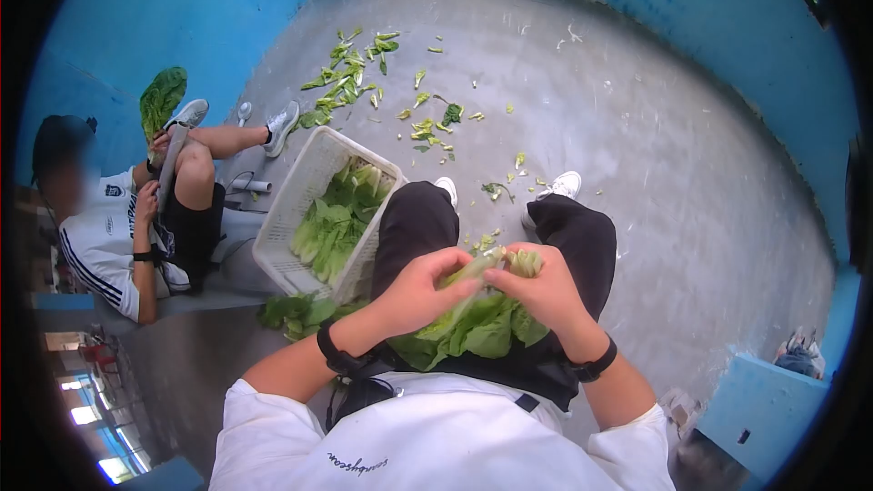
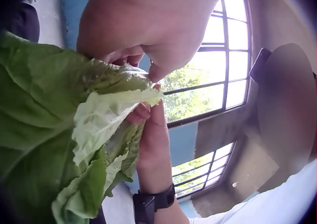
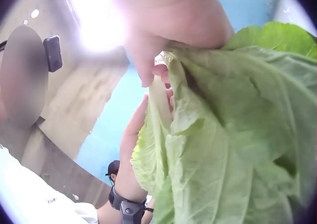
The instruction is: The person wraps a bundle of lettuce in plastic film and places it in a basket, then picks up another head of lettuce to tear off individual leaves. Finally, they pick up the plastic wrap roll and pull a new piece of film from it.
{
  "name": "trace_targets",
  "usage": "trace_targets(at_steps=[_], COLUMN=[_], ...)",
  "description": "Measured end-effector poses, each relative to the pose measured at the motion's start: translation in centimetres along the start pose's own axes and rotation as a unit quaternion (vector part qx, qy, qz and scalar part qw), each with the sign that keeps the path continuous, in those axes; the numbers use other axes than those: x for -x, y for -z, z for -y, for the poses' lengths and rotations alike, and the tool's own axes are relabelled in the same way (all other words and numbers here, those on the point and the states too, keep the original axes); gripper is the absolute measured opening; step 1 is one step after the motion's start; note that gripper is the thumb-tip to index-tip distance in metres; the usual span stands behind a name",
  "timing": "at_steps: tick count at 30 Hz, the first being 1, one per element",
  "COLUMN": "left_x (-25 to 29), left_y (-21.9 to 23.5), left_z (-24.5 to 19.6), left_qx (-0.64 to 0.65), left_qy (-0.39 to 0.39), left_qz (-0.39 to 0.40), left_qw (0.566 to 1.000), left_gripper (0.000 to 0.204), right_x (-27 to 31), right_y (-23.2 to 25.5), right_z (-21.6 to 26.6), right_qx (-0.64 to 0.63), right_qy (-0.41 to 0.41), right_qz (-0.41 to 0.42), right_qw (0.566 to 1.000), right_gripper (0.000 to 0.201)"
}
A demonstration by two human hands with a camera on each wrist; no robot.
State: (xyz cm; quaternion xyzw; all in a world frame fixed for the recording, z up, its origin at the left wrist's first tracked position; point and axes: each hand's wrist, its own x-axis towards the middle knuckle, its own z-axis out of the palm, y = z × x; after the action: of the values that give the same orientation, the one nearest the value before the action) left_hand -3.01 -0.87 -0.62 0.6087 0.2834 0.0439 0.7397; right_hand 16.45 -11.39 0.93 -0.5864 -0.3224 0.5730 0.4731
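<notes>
Over the lap, a leafy head of lettuce [image 1: 482, 327] hangs with its green leaves down and pale stalks up. My left hand [image 1: 426, 289] pinches a pale leaf stalk [image 1: 468, 271] between thumb and fingers. My right hand [image 1: 550, 289] grips the stalk end of the lettuce, thumb close to the left thumb. In the left wrist view, broad leaves [image 2: 34, 120] fall away below the left hand [image 2: 143, 21]. The right wrist view has the leaves [image 3: 233, 135] under the right hand [image 3: 178, 16], with a lighter leaf [image 3: 153, 135] at the left fingertips.
A white plastic crate [image 1: 273, 236] with greens [image 1: 336, 223] stands left of my knees. Loose leaves [image 1: 341, 82] and trimmings [image 1: 423, 130] lie across the grey floor [image 1: 655, 127]. Another person [image 1: 114, 227] sits at left holding a large leaf [image 1: 162, 100]. More leaves [image 1: 296, 314] lie beside the crate.
</notes>
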Motion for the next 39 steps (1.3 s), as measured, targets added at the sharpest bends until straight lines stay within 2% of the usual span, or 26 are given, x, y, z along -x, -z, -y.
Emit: trace_targets(at_steps=[2,5,8,11,16,22,25,32,34,37,39], left_x=[0.5,0.4,0.5,0.8,0.8,1.4,1.7,2.3,2.3,2.4,2.5], left_y=[0.0,0.1,0.2,0.2,1.0,1.1,0.8,0.3,0.5,0.9,1.0], left_z=[-1.2,-1.5,-2.0,-3.3,-3.9,-4.5,-4.8,-4.4,-4.1,-4.2,-4.2], left_qx=[-0.128,-0.092,-0.129,-0.154,-0.155,-0.212,-0.227,-0.287,-0.313,-0.336,-0.338], left_qy=[0.003,0.018,0.007,-0.035,-0.04,-0.082,-0.092,-0.107,-0.139,-0.168,-0.173], left_qz=[-0.005,-0.006,0.003,-0.018,0.014,0.006,-0.004,-0.018,-0.024,-0.033,-0.036], left_qw=[0.992,0.996,0.992,0.987,0.987,0.974,0.97,0.952,0.939,0.926,0.924], left_gripper=[0.023,0.022,0.02,0.023,0.022,0.022,0.021,0.025,0.025,0.025,0.025], right_x=[0.1,0.3,0.4,0.6,0.8,0.9,0.8,1.1,1.0,0.7,0.7], right_y=[-0.2,-0.4,-0.3,0.3,0.9,0.0,-0.1,-0.6,-0.6,-0.8,-0.7], right_z=[0.1,0.8,1.2,1.0,1.1,0.5,-0.1,0.0,-0.2,-0.5,-0.5], right_qx=[0.053,0.087,0.104,0.122,0.151,0.132,0.123,0.091,0.111,0.19,0.187], right_qy=[0.012,0.033,0.048,0.068,0.076,0.126,0.129,0.067,0.062,0.175,0.184], right_qz=[-0.007,-0.01,0.001,0.019,0.065,0.041,0.03,0.04,0.034,0.007,0.016], right_qw=[0.998,0.996,0.993,0.99,0.984,0.982,0.984,0.993,0.991,0.966,0.965], right_gripper=[0.017,0.019,0.021,0.021,0.019,0.013,0.012,0.019,0.026,0.023,0.021])
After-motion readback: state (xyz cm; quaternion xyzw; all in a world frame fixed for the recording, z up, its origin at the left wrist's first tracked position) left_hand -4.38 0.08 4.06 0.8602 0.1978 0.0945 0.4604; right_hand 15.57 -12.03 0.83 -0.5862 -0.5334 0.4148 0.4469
